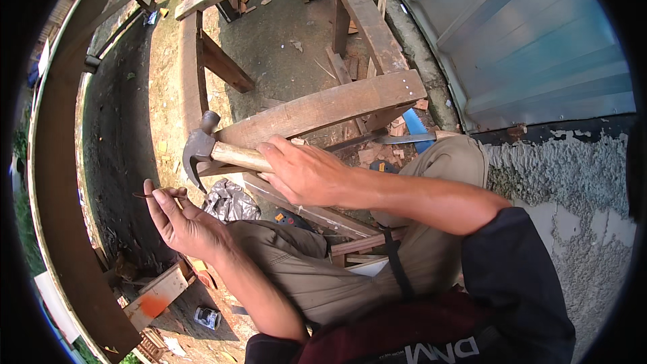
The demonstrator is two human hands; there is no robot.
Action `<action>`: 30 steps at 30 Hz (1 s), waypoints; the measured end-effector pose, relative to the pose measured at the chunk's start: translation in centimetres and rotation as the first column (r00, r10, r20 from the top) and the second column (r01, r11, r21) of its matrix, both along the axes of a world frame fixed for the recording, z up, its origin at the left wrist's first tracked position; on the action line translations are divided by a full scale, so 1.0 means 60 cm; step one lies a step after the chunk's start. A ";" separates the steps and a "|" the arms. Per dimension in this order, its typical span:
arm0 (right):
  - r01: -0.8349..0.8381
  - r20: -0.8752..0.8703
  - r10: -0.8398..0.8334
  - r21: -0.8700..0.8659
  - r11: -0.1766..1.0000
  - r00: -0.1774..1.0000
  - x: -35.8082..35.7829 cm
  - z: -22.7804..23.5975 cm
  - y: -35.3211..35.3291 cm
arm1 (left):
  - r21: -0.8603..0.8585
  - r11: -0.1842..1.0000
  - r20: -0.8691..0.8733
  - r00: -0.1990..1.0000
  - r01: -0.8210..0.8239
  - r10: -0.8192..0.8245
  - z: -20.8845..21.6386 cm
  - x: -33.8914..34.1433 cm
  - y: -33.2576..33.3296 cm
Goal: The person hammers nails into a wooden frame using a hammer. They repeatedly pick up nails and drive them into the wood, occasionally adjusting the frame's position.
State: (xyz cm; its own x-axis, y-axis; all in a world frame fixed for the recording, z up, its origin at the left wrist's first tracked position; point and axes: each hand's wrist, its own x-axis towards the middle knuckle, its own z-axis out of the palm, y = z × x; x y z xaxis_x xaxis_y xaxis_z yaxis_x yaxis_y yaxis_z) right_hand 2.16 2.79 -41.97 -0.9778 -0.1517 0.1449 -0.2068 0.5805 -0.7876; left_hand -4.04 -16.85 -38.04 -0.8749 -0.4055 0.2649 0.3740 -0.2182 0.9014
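Note:
My right hand (303, 172) is wrapped round the wooden handle of a claw hammer (239, 156). The hammer's dark metal head points left, its claw curving down towards me, in front of the near corner of a wooden frame (330, 104). To the lower left, my left hand (182, 222) pinches a thin rust-coloured nail (141, 195) between thumb and fingers. The nail looks slightly bent and sticks out to the left. Part of it is hidden by the fingers. Neither hand touches the frame's top board.
A crumpled silver sheet (231, 201) lies below the hammer. A handsaw with a blue part (418, 128) rests by my knee among wood scraps. On the left stand a long brown board (50, 162) and an open can (207, 317). A metal sheet wall (532, 47) rises at right.

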 end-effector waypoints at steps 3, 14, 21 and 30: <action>0.138 -0.136 -0.159 -0.152 0.979 0.978 0.044 0.003 0.023 | 0.061 0.998 0.026 1.000 0.000 -0.002 -0.011 -0.004 -0.003; 0.611 0.127 -0.718 -0.637 0.470 0.684 0.271 -0.021 0.151 | -0.901 0.340 -0.014 0.764 0.270 -0.645 -0.033 0.010 0.299; 0.622 0.272 -0.741 -0.744 0.242 0.614 0.297 0.021 0.202 | -0.778 0.289 0.235 0.684 0.558 -0.690 -0.077 -0.023 0.347; 0.576 0.372 -0.633 -0.804 0.146 0.679 0.294 0.026 0.215 | -0.736 0.298 0.273 0.669 0.608 -0.691 -0.079 -0.008 0.369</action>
